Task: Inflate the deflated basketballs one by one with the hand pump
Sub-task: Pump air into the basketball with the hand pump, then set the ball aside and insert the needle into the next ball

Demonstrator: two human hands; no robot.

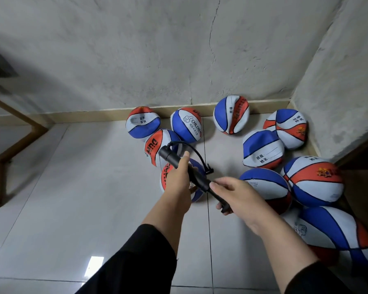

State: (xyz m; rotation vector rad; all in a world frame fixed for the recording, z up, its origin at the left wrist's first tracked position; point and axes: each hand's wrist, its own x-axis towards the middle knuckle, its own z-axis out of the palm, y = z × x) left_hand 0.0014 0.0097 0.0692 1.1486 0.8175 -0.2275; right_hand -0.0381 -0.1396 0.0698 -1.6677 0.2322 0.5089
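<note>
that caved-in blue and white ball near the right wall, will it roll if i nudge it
Probably not far: the caved-in ball has a deep dent and creased panels, so it should slump rather than roll. It likely feels soft and floppy. It touches the ball behind it, which may block it.

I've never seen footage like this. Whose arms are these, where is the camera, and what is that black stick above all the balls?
There is no machine here: a person wears a wide-angle camera on the head, so the one picture looks forward and down along their own arms. The black stick is a hand pump with a thin hose looping from its far end. The left hand grips the pump's barrel, and the right hand holds the handle end. Nothing is plugged into a ball yet; the hose tip hangs free. On the tiled floor, in a corner of the walls, lie red, white and blue basketballs, several visibly dented and soft. One ball sits right under the pump.
</note>
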